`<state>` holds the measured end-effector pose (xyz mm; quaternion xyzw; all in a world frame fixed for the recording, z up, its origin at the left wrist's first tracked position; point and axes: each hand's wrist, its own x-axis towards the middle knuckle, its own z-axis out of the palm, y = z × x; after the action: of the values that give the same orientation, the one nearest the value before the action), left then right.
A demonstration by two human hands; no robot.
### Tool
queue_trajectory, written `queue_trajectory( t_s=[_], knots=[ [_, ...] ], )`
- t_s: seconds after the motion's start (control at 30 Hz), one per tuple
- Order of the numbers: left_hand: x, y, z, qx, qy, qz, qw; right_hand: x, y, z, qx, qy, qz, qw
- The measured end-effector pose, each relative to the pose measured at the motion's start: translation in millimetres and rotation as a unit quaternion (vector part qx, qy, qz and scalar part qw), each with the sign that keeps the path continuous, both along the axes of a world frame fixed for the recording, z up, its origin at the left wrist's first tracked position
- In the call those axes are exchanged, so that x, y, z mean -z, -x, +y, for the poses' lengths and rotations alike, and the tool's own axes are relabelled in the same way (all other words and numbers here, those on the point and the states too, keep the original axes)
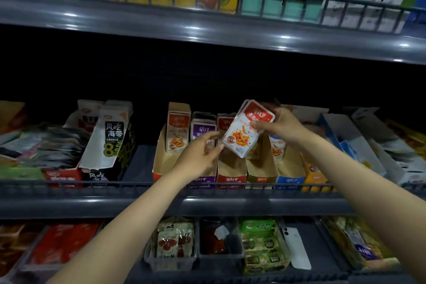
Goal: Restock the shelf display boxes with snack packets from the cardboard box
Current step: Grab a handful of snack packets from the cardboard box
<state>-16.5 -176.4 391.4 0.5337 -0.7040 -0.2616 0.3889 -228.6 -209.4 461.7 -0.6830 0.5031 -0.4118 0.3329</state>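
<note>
Over the red display box (230, 168), our right hand (285, 124) grips snack packets (244, 136), left hand (198, 157) touching their corner with loose fingers (212, 135).

A shop aisle: grey metal shelves (207, 30) with wire front rails (138, 184) run across the frame, lined with open cardboard display boxes (230, 168) of printed snack packets (176, 131).

Dark grey metal shelving (207, 27), three tiers, wire front rails (138, 184); black back panel (207, 76); light glints (285, 37) along upper shelf lip.
</note>
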Motion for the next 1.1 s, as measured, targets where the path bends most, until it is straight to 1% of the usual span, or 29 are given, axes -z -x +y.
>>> queue_trajectory(
  t_s=[0.07,0.1,0.17,0.27,0.37,0.5,0.67,0.83,0.9,1.0,1.1],
  knots=[
    [5,-2,-6,-0.002,0.029,-0.093,0.995,-4,0,-16,0.009,0.013,0.011,1.0],
    [8,-2,-8,0.008,0.035,-0.124,0.992,-5,-1,-24,0.014,0.019,0.024,0.999],
    [18,-4,-14,0.03,0.03,-0.149,0.988,-3,-6,-40,0.013,0.021,0.051,0.998],
    [33,-5,-21,0.047,0.013,-0.147,0.988,6,-15,-64,-0.017,0.023,0.104,0.994],
    [40,-6,-23,0.043,0.018,-0.152,0.987,15,-23,-82,-0.037,0.032,0.162,0.986],
    [40,-6,-22,0.03,0.023,-0.144,0.989,28,-32,-95,-0.049,0.056,0.261,0.962],
    [40,-4,-21,0.024,0.017,-0.126,0.992,38,-35,-98,-0.046,0.084,0.306,0.947],
    [40,-4,-22,0.023,0.022,-0.128,0.991,48,-34,-103,-0.013,0.141,0.431,0.891],
    [40,-4,-22,0.023,0.025,-0.127,0.991,49,-34,-102,-0.013,0.153,0.446,0.882],
    [40,-4,-22,0.022,0.024,-0.128,0.991,53,-31,-101,-0.021,0.148,0.449,0.881],
    [40,-3,-22,0.019,0.028,-0.133,0.991,55,-29,-99,-0.018,0.167,0.463,0.87]
  ],
)
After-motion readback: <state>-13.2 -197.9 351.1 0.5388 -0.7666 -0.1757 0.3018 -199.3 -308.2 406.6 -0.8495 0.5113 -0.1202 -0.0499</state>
